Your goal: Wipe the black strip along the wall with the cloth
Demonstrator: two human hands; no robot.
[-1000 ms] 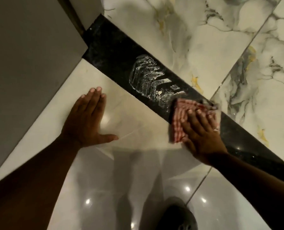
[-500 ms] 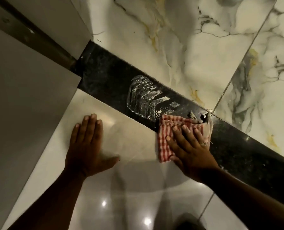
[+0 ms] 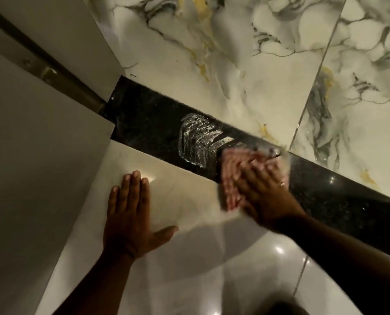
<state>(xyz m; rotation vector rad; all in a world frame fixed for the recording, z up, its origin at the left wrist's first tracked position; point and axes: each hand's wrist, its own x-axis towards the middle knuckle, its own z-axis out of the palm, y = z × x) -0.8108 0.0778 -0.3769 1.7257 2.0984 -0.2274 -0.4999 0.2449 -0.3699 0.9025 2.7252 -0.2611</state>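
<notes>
A glossy black strip (image 3: 148, 123) runs diagonally between the marbled wall and the pale floor tiles. A patch of white soapy smear marks (image 3: 196, 139) sits on its middle. My right hand (image 3: 264, 187) presses flat on a red-and-white checked cloth (image 3: 229, 171), blurred by motion, lying across the strip's lower edge just right of the smear. My left hand (image 3: 130, 214) rests flat on the floor tile, fingers together, thumb spread, holding nothing.
A white marbled wall tile (image 3: 212, 64) with grey and yellow veins rises behind the strip. A grey door panel (image 3: 30, 167) and its frame (image 3: 41, 67) stand at the left. The shiny floor tiles (image 3: 189, 269) reflect ceiling lights.
My right hand has slid the cloth leftward along the strip toward the smear. The view has shifted, so the strip and both hands sit lower in the frame.
</notes>
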